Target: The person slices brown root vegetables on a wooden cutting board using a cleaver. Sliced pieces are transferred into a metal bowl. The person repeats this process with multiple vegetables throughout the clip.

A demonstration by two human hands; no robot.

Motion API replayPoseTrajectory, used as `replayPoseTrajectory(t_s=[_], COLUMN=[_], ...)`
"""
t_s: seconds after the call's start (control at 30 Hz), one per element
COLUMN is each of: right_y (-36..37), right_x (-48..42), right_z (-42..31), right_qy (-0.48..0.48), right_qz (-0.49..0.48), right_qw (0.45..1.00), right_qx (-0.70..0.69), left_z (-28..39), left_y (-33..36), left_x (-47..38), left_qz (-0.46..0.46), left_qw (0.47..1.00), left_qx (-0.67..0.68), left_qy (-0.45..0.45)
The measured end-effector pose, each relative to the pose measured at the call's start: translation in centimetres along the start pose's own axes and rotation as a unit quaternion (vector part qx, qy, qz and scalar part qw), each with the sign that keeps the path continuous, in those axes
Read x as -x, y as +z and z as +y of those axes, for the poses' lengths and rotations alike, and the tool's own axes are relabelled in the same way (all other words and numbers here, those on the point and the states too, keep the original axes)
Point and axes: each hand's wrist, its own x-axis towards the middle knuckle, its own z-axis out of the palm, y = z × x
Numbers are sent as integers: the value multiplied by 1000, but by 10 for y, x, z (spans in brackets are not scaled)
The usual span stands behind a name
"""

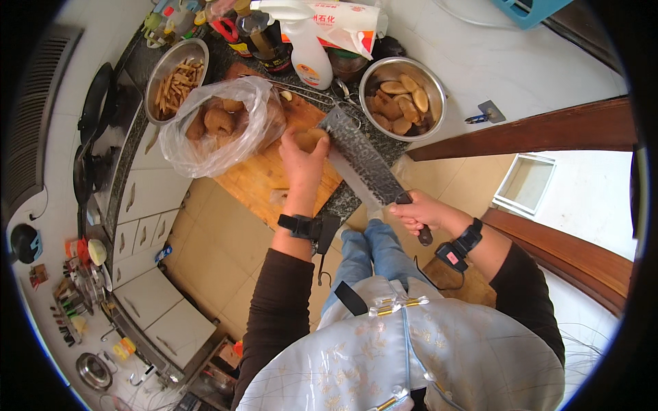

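My left hand (303, 156) grips a brown piece of food (308, 138), its kind unclear, over the wooden cutting board (252, 177). My right hand (424, 213) is closed round the handle of a cleaver (362, 159), whose wide blade reaches up and left to beside the piece. An open clear plastic bag (180, 149) holding several brown chunks (219, 121) lies on the board, left of my left hand. A metal bowl (443, 103) with brown slices (398, 97) stands beyond the blade, to the right. Another metal bowl (149, 92), at the upper left, contains cut brown strips (179, 85).
A white spray bottle (311, 56), a dark sauce bottle (262, 38) and a printed packet (339, 23) line the back of the granite counter (349, 198). Black pans (97, 103) are on the stove at left. Wooden door frames (540, 128) rise at right.
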Motion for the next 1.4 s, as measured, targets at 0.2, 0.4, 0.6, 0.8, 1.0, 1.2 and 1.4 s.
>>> replayPoseTrajectory(t_s=[0.2,0.4,0.6,0.8,1.0,1.2,1.4], right_y=[-12,-32,-37,-11,22,36,46], right_x=[72,88,85,70,35,14,3], right_z=[-15,-29,-26,-23,-28,-28,-28], right_qy=[-89,-117,-154,-166,-122,-91,-86], right_qz=[136,338,375,300,213,167,171], right_qw=[987,930,908,929,943,947,945], right_qx=[21,82,105,137,226,259,265], left_z=[86,110,21,-56,-51,-51,-56], left_y=[55,63,-32,-136,-124,-120,-114], left_x=[-8,-4,-16,20,56,40,44], left_qz=[-80,-202,-147,-38,-121,-206,-89], left_qw=[987,939,941,995,914,928,964], left_qx=[131,271,305,86,-303,-293,-235], left_qy=[49,-67,-27,-34,241,97,-83])
